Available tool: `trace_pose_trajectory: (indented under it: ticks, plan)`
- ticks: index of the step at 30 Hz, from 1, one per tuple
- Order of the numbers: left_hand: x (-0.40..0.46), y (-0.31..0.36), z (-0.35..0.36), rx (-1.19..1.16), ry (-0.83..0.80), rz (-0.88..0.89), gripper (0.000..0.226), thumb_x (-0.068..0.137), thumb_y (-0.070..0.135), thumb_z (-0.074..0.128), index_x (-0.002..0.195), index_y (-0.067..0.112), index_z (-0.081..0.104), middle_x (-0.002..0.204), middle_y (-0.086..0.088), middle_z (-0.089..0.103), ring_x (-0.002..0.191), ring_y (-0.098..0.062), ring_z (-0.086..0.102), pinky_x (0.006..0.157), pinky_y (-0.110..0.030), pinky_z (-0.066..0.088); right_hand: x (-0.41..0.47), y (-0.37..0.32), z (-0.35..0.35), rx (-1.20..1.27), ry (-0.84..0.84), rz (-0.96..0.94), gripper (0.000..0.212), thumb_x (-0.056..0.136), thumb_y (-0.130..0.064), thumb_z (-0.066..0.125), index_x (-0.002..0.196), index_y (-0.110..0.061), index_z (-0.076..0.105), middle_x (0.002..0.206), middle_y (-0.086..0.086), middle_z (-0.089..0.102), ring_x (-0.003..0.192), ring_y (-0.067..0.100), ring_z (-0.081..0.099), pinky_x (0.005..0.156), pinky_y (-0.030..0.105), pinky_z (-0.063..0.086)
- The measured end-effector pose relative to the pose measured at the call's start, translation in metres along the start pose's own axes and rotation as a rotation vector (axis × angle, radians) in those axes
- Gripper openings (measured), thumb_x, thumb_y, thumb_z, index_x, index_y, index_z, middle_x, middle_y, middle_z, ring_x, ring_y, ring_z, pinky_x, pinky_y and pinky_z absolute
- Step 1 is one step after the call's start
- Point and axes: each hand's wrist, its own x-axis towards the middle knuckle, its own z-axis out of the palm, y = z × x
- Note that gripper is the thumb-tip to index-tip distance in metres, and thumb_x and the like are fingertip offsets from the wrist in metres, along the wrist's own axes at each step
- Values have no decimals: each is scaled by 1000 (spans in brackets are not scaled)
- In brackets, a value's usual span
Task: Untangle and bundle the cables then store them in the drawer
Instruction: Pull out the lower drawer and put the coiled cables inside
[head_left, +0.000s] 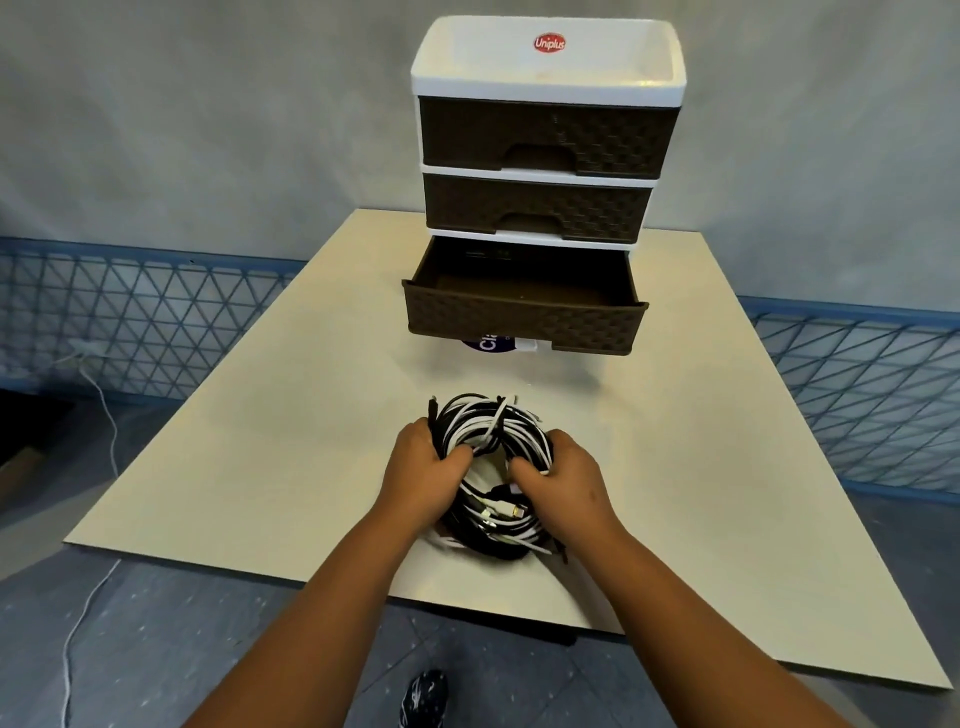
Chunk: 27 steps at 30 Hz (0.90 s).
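Both gripping one coiled bundle of black and white cables (491, 470) over the near middle of the cream board (249, 441): left hand (423, 475) curled round the coil's left side, right hand (563, 480) curled round its right side. Behind, well apart from the coil: a three-drawer plastic unit (545, 140) with the bottom brown drawer (524, 317) pulled open, upper two closed.

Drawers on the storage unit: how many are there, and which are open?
3, stacked in the white unit. Top drawer and middle drawer are closed; bottom drawer is pulled out, open towards the cable bundle.
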Motion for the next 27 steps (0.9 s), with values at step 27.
trace_pose_trajectory:
  ticks: [27]
  plan:
    - [180, 190, -62, 26, -605, -325, 16, 89, 27, 52, 91, 12, 56, 85, -7, 60, 86, -21, 56, 75, -27, 41, 136, -172, -125, 222, -187, 412, 26, 93, -34, 56, 86, -11, 66, 75, 7, 70, 69, 20, 66, 62, 27, 53]
